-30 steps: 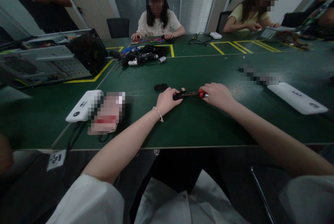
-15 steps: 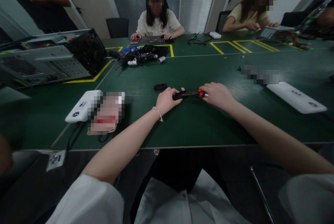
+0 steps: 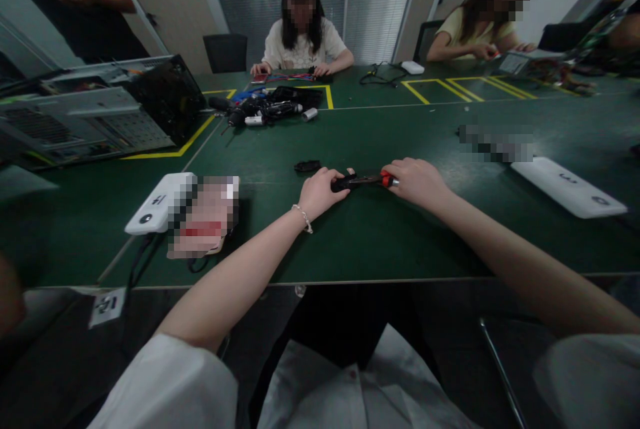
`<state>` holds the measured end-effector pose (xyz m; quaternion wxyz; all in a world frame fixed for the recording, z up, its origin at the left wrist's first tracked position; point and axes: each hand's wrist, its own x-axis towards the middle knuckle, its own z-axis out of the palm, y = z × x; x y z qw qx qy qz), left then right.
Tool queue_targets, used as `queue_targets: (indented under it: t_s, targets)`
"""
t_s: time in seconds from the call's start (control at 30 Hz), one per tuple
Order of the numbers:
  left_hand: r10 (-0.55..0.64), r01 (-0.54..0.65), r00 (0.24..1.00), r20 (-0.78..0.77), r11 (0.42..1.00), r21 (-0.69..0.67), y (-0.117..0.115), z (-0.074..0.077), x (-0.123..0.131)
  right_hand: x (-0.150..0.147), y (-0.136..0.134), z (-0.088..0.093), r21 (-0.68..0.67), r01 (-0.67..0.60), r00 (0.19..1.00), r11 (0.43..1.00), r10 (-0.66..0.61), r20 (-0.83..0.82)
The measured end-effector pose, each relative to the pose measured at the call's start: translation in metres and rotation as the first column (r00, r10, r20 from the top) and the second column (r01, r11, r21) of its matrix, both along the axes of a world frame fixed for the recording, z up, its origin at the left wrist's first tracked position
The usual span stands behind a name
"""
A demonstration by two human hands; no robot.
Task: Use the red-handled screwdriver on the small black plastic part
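Over the green table, my left hand (image 3: 320,190) pinches a small black part (image 3: 341,183) between thumb and fingers. My right hand (image 3: 417,182) is closed around red-handled pliers (image 3: 387,179), whose dark metal jaws point left and meet the black part. How the jaws grip it is too small to make out. A small pale piece (image 3: 351,171) shows just behind the black part. Beyond my left hand lies another small black piece (image 3: 307,166), apart from both hands.
An opened computer case (image 3: 100,115) stands at the left. Two white power banks (image 3: 159,203) (image 3: 570,185) lie left and right, a blurred phone-like slab (image 3: 203,219) beside the left one. A cable-and-tool pile (image 3: 270,105) includes a drill. Co-workers sit across the table.
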<state>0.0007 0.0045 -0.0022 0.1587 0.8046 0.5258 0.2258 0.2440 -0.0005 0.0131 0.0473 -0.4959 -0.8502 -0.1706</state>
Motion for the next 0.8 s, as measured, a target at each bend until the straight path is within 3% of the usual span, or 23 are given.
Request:
queue_targets:
  t_s: [0.8]
  targets:
    - [-0.003, 0.003, 1.0, 0.0, 1.0, 0.031, 0.0015, -0.0026, 0.0007, -0.0005, 0.0, -0.0011, -0.004, 0.019, 1.0, 1.0, -0.019, 0.006]
